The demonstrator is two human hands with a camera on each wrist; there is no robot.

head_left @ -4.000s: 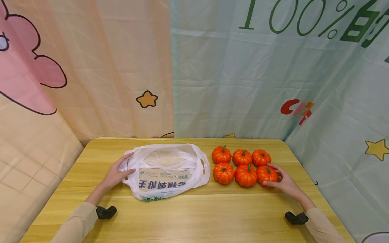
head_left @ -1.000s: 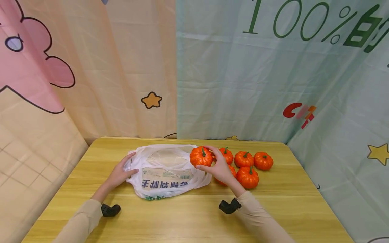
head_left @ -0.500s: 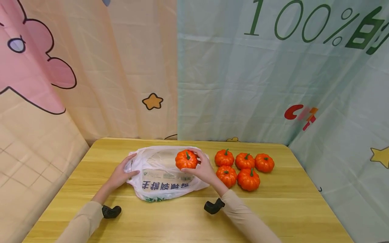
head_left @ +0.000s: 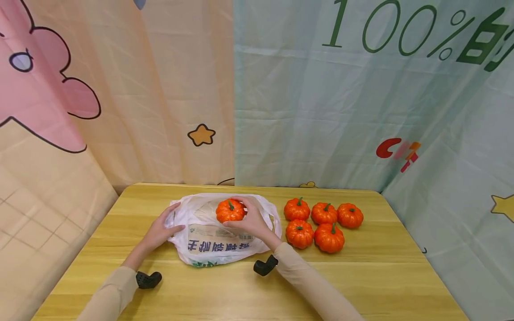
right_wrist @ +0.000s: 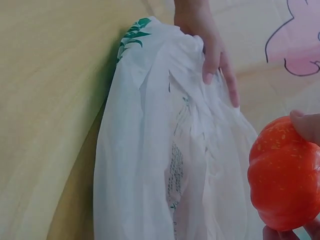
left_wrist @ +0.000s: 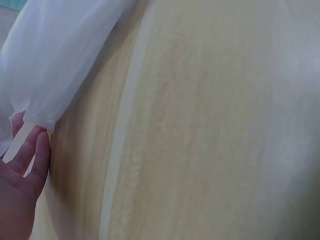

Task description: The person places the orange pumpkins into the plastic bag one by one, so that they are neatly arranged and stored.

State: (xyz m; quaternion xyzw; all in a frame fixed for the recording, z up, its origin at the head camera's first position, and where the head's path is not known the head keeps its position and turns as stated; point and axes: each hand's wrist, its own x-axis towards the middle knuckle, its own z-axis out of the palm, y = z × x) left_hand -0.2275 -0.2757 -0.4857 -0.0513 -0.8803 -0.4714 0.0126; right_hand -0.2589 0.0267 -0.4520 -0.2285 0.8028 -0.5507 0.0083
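A white plastic bag (head_left: 263, 240) with printed lettering lies on the table, its mouth spread. My left hand (head_left: 161, 226) rests at the bag's left end, thumb and fingers spread and fairly straight along its rim. In the left wrist view, the fingers (left_wrist: 41, 150) reach to the bag's white film (left_wrist: 60, 55), which hides some fingertips. My right hand (head_left: 252, 220) grips a small orange pumpkin (head_left: 230, 211) between thumb and fingers, above the bag's mouth. The right wrist view shows that pumpkin (right_wrist: 282, 175) beside the bag (right_wrist: 130, 150), with its fingertips at the edge.
Several more small pumpkins (head_left: 329, 237) with green stems stand in two rows right of the bag. The wooden table (head_left: 225, 292) has its back edge against printed curtains (head_left: 305, 116). Black wrist mounts (head_left: 265, 266) sit at both cuffs.
My right hand has lifted the front-right pumpkin out of the rows and carried it left over the bag. The left hand has stayed at the bag's left end.
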